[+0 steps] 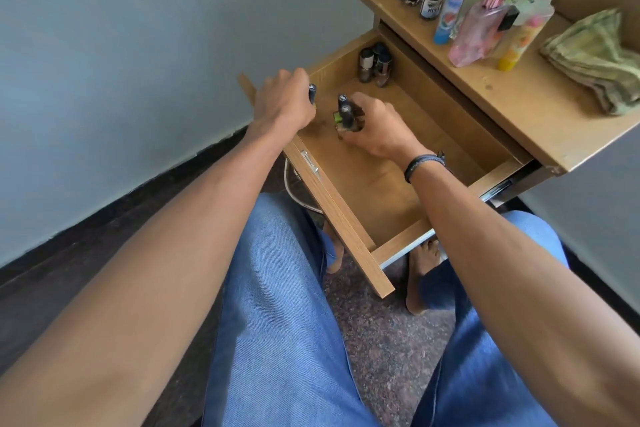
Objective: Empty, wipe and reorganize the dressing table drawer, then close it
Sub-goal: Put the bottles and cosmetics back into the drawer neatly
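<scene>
while open, wooden drawer (367,191) (bottles (374,65) inside)

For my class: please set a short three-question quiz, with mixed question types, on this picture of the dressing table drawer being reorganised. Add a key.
1. True or false: the drawer is shut.
2. Where does the folded cloth lie? A in the drawer; B on the table top; C on the floor.
3. Fill in: the left hand and the right hand each grip small dark-capped ____.

Key: 1 false, it stands pulled out. 2 B. 3 bottles.
</scene>
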`<state>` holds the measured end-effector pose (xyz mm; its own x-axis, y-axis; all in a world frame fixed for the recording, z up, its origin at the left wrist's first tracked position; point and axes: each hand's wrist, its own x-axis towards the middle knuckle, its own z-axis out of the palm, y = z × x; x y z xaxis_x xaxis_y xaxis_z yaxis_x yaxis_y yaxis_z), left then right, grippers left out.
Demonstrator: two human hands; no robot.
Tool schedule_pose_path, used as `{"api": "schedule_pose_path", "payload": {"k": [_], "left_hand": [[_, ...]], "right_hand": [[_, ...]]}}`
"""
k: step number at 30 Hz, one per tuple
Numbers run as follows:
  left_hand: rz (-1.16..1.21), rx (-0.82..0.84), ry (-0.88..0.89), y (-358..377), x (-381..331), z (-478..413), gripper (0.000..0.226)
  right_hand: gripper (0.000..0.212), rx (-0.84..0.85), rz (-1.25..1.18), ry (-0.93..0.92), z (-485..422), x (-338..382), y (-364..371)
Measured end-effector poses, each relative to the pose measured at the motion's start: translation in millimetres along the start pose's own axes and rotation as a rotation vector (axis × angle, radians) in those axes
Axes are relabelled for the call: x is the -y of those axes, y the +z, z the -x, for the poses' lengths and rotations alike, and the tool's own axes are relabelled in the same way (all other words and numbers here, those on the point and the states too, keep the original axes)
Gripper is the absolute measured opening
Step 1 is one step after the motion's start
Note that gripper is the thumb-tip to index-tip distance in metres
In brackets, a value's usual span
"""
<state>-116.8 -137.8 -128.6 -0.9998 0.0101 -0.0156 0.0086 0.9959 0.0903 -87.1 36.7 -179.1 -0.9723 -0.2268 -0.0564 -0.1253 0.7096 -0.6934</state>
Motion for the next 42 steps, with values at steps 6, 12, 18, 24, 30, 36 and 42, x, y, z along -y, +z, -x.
{"api": "schedule_pose_path", "payload": {"k": [6,12,18,24,30,36,42], "left_hand": [[-0.040,-0.008,0.002,-1.7,-2.5,5.8,0.020],[-0.001,-0.063,-0.020,-3.3,-1.6,12.4,0.027],[0.130,-0.216,-0.026,-2.4,-0.4,17.7,0.021],[0.213,-0.268,-0.039,-1.4,1.4,18.6,0.026],[0.213,-0.279,-0.055,-2.5,0.5,21.1,0.024],[0.204,-0.285,-0.086,-2.7,0.3,22.2,0.023],[0.185,-0.277,-0.106,0.2,2.7,19.7,0.023]], "right_hand": [[0.043,-0.028,0.033,-0.009,-0.1,0.5,-1.6],[0.050,-0.035,-0.005,-0.022,0.1,0.5,-1.1],[0.063,-0.064,-0.036,-0.009,-2.0,-1.7,1.7],[0.050,-0.101,0.014,-0.021,-1.6,-3.6,4.7],[0.052,-0.113,0.023,-0.045,-0.8,-1.9,8.2],[0.052,-0.099,0.031,-0.043,0.7,-0.8,9.3],[0.051,-0.086,0.047,-0.028,1.8,3.4,8.6]]}}
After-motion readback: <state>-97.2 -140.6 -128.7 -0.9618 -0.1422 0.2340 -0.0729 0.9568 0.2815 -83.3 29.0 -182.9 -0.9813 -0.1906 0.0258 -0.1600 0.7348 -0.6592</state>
